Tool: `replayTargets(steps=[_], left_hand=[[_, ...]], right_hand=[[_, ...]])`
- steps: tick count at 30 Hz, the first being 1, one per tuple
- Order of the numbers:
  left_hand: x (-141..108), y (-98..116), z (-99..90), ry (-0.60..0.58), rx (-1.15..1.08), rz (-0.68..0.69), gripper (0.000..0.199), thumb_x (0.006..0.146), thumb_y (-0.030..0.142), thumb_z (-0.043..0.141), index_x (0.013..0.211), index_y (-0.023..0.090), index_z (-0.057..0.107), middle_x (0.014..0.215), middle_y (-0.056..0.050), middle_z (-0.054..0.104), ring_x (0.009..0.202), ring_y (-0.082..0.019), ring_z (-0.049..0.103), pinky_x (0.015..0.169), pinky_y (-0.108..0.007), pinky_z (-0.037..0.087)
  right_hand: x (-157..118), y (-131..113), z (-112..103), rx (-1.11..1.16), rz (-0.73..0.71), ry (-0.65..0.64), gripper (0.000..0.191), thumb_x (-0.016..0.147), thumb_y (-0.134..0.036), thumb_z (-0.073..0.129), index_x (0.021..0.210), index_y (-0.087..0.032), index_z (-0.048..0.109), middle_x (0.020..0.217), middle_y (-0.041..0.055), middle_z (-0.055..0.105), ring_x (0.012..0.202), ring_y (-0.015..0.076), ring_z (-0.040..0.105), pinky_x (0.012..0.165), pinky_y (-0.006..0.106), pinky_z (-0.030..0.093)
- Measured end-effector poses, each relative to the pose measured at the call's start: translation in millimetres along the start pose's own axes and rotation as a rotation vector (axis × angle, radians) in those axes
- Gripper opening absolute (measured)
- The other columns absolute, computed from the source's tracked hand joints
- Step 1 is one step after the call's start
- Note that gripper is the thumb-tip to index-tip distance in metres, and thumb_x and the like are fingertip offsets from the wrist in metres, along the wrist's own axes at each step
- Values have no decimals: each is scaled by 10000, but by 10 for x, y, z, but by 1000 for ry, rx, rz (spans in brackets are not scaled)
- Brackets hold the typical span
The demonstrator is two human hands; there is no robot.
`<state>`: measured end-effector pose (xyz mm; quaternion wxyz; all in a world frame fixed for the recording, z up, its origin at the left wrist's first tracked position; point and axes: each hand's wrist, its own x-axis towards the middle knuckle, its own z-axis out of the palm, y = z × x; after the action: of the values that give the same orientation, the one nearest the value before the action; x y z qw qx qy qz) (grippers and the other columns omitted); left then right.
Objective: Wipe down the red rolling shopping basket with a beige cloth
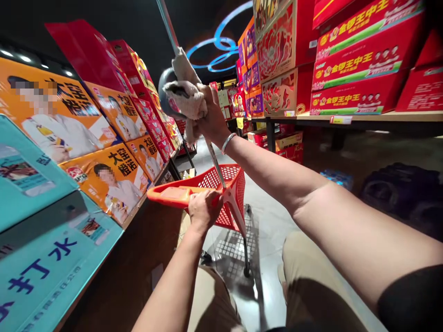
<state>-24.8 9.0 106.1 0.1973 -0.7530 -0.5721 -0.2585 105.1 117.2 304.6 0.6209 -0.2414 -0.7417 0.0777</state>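
Note:
My left hand [205,208] is closed around the handle of an orange-red shopping cart [235,173], which stands on the floor ahead of my legs. Higher up, my right hand [212,115] grips a bunched, greyish cloth [187,99]. The cloth is wrapped against a metal pole [169,25] that slants down toward the cart's side. A round, shiny grey object [166,90] shows partly behind the cloth; what it is I cannot tell.
Orange boxes [104,177] and teal boxes [41,263] are stacked close on the left. On the right, a shelf [380,118] holds red boxes [349,99]. Dark bundles [401,193] lie beneath it. The grey aisle floor [270,216] runs between them.

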Motion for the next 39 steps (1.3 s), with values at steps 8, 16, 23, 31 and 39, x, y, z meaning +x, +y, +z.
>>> replayTargets(steps=[8, 16, 23, 31, 39], left_hand=[[-47, -205, -32, 13, -43, -11, 255, 903, 416, 576, 950, 256, 769, 887, -31, 765, 869, -219, 683, 863, -378, 424], [-144, -423, -96, 6, -97, 12, 277, 927, 464, 563, 941, 259, 748, 888, -3, 758, 878, -204, 675, 914, -382, 402], [-243, -622, -225, -9, -143, 15, 275, 915, 467, 572, 934, 260, 752, 890, 1, 772, 851, -194, 666, 941, -391, 401], [-345, -753, -319, 1, -156, 38, 323, 921, 503, 547, 920, 262, 761, 823, 0, 749, 800, -185, 653, 979, -402, 405], [-446, -817, -266, 73, -135, -36, 261, 913, 448, 581, 942, 278, 777, 1027, -21, 756, 1027, -217, 626, 1090, -446, 338]], right_hand=[[-886, 659, 150, 38, -126, -47, 292, 872, -236, 663, 1151, -174, 605, 1201, 60, 618, 1203, 209, 581, 1106, 374, 485], [-2445, 1261, 358, 233, 63, -273, 473, 807, -403, 720, 1223, -200, 625, 1317, 112, 619, 1271, 259, 577, 1138, 427, 451], [-2548, 1539, 448, 116, 275, -33, 486, 743, -315, 736, 1187, -137, 645, 1202, 143, 651, 1152, 272, 619, 1061, 406, 483], [-2032, 1186, 644, 372, 316, -507, 577, 777, -337, 721, 1317, -160, 619, 1266, 85, 701, 1155, 239, 663, 1093, 398, 485], [-2128, 1164, 722, 380, 409, -465, 596, 795, -398, 743, 1332, -172, 618, 1234, 80, 725, 1104, 243, 689, 1023, 394, 528]])
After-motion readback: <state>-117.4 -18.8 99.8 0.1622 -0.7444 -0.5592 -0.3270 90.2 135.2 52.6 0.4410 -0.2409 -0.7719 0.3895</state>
